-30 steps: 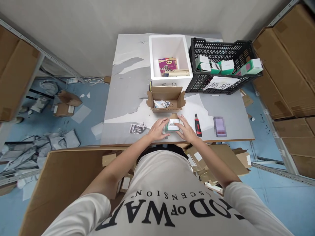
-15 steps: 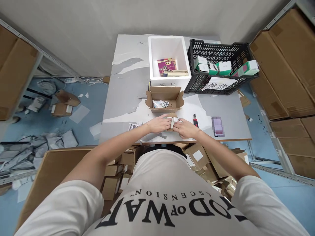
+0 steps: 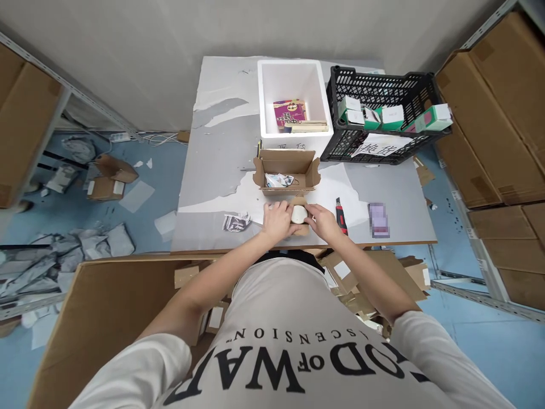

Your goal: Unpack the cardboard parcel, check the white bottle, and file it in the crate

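Note:
Near the table's front edge, a small brown cardboard box (image 3: 302, 230) stands open between my hands, with a white round object (image 3: 299, 214) showing in it. My left hand (image 3: 276, 220) grips the box's left side, fingers bent over its edge. From the right, my right hand (image 3: 324, 221) closes on the box, its fingertips at the rim of the white object. I cannot tell whether those fingertips press the object too. Just beyond sits a larger open cardboard box (image 3: 286, 184) holding a crumpled white-and-blue packet (image 3: 279, 180).
A red and black box cutter (image 3: 341, 217) lies right of my hands, beside a phone (image 3: 378, 220). Left is a dark crumpled packet (image 3: 237, 222). A white foam box (image 3: 268, 125) and a black crate (image 3: 383, 153) of green-white cartons stand behind. Cardboard boxes fill the space under the table.
The small box's contents now show as a white round object. My left hand has turned and curled around the box, uncovering the dark packet; my right hand has shifted slightly right.

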A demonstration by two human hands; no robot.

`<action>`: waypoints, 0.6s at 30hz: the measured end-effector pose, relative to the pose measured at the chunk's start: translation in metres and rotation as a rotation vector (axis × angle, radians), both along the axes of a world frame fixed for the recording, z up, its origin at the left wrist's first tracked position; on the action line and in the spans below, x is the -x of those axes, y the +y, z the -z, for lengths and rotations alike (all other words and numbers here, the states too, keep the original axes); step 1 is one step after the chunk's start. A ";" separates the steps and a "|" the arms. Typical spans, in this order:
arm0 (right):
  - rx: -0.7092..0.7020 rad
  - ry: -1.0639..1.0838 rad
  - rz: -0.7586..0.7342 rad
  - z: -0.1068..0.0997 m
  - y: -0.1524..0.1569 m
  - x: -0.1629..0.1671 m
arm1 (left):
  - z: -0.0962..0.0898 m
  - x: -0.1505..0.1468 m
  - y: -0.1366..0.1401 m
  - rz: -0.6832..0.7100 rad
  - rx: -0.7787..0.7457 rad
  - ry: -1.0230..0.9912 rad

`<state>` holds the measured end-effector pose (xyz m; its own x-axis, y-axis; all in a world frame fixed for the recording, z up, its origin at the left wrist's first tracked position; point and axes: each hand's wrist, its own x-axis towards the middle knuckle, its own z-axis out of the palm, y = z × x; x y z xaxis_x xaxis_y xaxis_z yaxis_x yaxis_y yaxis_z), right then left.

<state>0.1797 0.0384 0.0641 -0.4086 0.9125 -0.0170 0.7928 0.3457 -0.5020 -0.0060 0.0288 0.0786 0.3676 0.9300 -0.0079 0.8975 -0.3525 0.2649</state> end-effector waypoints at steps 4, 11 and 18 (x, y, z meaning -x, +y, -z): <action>-0.047 0.318 0.201 0.030 -0.018 -0.001 | 0.029 0.004 -0.014 -0.055 0.015 -0.044; -0.123 0.158 0.211 0.040 -0.038 0.013 | 0.075 -0.005 -0.022 -0.178 -0.040 -0.196; -0.004 -0.366 0.079 -0.016 -0.010 0.039 | 0.081 -0.001 -0.019 -0.133 -0.032 -0.393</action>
